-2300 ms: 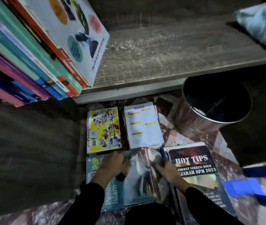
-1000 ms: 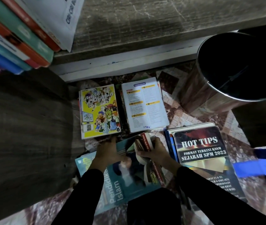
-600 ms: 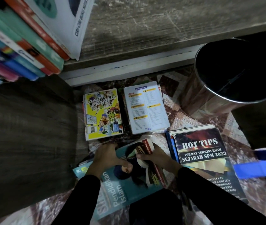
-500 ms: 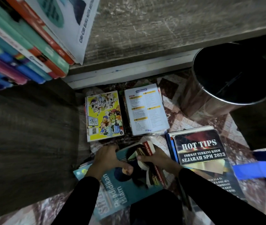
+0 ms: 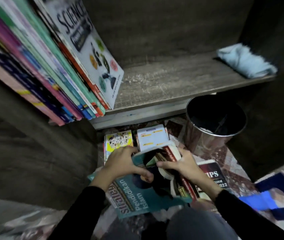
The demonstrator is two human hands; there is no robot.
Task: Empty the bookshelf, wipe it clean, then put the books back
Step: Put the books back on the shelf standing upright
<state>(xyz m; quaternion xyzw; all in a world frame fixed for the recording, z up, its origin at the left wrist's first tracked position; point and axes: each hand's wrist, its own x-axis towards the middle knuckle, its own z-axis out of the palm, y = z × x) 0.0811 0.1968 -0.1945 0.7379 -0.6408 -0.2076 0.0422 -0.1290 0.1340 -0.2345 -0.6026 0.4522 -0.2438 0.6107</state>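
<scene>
Now, left hand (image 5: 120, 163): fingers curled over the far edge of the teal Pendidikan Islam textbook (image 5: 137, 196), thumb pressed on its cover.
Right hand (image 5: 183, 168): fingers wrapped round the far end of the red-spined books (image 5: 169, 153), which lie on the textbook's right half; thumb across their top.
Change: half a second ago this bundle lay flat on the floor. Its far end is now raised and hides the near edges of two books beyond it.
Floor, not yet collected: yellow comic (image 5: 118, 141) and contents-page booklet (image 5: 152, 137) lie side by side near the shelf base. HOT TIPS book (image 5: 212, 175) lies just right of the right wrist, partly covered by it.
Metal bin (image 5: 205, 144): upright on the floor beyond the HOT TIPS book; unmoved.
Shelf board (image 5: 172, 84): bare and scuffed over its middle and right. The view has tipped up, so its full depth now shows.
Row of books (image 5: 33, 66): leaning at the board's left end, Science book (image 5: 89, 49) outermost.
Blue cloth (image 5: 245, 61): crumpled at the board's far right corner, well apart from both hands.
Reading: wiping looks finished and restocking is under way. The bundle probably goes beside the Science book. The red-spined books could slide off the teal cover as it tilts.
</scene>
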